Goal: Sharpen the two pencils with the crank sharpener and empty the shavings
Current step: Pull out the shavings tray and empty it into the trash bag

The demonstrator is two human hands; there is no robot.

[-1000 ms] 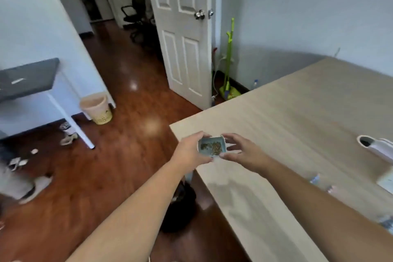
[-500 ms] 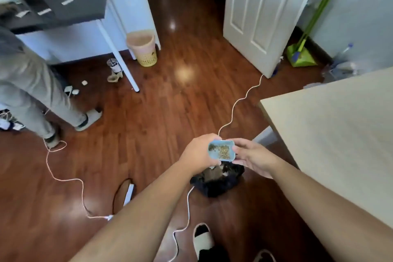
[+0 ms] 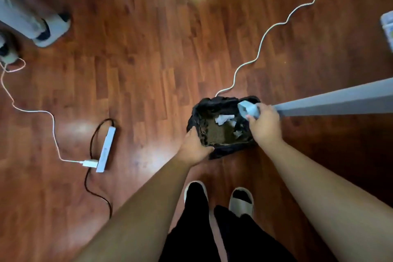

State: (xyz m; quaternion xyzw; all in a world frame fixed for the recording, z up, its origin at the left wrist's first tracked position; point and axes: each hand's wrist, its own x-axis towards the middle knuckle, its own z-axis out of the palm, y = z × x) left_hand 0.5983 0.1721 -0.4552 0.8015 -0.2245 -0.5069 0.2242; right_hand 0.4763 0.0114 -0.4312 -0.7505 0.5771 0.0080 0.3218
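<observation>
Tipping the shavings tray (image 3: 248, 109) over the black bin bag (image 3: 221, 125) was, by my reading, the step in hand, with the sharpening itself out of view. The right hand (image 3: 264, 126) held the pale blue tray above the far right part of the bag's mouth, fingers pressed around its body and its open end turned down toward the inside, presumably so the contents would fall in rather than onto the floor (image 3: 148, 59). Whether shavings remained in the tray could not be told; motion blur hid its interior. The left hand (image 3: 194, 148) sat at the near left rim of the bag, fingers curled and pinching the plastic edge, apparently to keep the mouth open and steady under the tray. Inside the bag lay a brown layer and some crumpled paper scraps (image 3: 224, 119). A grey table leg (image 3: 340, 102) ran away from the bag's right side, just beside the tray hand. A white cable (image 3: 261, 42) snaked off beyond the bag, and a power strip (image 3: 106, 149) lay well apart to the bag's left. Neither pencils nor sharpener showed.
</observation>
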